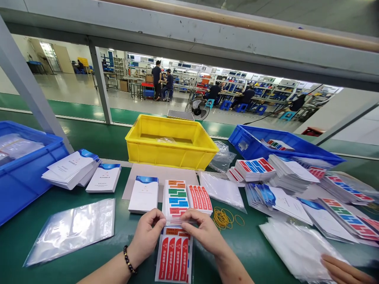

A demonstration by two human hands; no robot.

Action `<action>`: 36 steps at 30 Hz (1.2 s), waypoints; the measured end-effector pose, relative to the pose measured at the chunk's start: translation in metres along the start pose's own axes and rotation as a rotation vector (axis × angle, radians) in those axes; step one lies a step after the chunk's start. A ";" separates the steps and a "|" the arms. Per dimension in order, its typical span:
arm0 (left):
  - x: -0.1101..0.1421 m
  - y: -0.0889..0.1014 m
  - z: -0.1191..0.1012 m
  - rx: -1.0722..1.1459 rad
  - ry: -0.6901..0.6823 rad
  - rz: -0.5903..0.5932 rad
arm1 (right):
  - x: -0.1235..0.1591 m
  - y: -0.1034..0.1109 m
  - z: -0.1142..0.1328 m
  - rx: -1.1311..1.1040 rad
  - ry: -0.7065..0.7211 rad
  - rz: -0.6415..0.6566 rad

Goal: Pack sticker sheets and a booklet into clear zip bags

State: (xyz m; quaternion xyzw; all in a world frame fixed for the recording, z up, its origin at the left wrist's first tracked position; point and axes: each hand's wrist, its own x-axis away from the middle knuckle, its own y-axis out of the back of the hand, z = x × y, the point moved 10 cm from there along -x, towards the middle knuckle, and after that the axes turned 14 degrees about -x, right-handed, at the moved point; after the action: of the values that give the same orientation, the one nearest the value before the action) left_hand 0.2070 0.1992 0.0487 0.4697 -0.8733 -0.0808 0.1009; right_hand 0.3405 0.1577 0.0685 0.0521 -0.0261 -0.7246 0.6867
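Observation:
Between my hands is a clear plastic bag (192, 263) with label sheets in it. A sheet of red strip labels (173, 258) faces up at its near end. My left hand (150, 228), with a beaded bracelet (128, 260) on the wrist, pinches the bag's far edge. Opposite it, my right hand (204, 228) pinches the same edge with thumb and fingers. Just beyond my fingertips lie a multicoloured label sheet stack (177, 195) and a stack of red label sheets (200, 198). White booklets with blue tops (144, 195) are piled to their left.
Yellow rubber bands (223, 218) lie right of my right hand. Empty clear bags (74, 228) rest at left. A yellow bin (171, 152) stands behind, between blue bins (26, 169). A co-worker's hand (345, 270) touches plastic bags (299, 248) at lower right.

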 end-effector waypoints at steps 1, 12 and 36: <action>0.000 -0.002 0.001 0.006 -0.005 0.006 | 0.000 -0.002 0.000 0.001 0.002 0.000; 0.002 -0.009 -0.006 -0.135 -0.097 0.006 | 0.002 -0.023 0.012 0.096 0.162 0.002; 0.028 -0.005 -0.046 -0.441 -0.633 -0.091 | -0.118 0.133 0.016 -0.140 0.117 -0.492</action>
State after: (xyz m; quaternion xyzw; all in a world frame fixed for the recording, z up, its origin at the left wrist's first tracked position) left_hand 0.2083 0.1710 0.0948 0.4267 -0.8013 -0.4118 -0.0787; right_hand 0.4766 0.2680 0.1036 0.0510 0.0776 -0.8656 0.4920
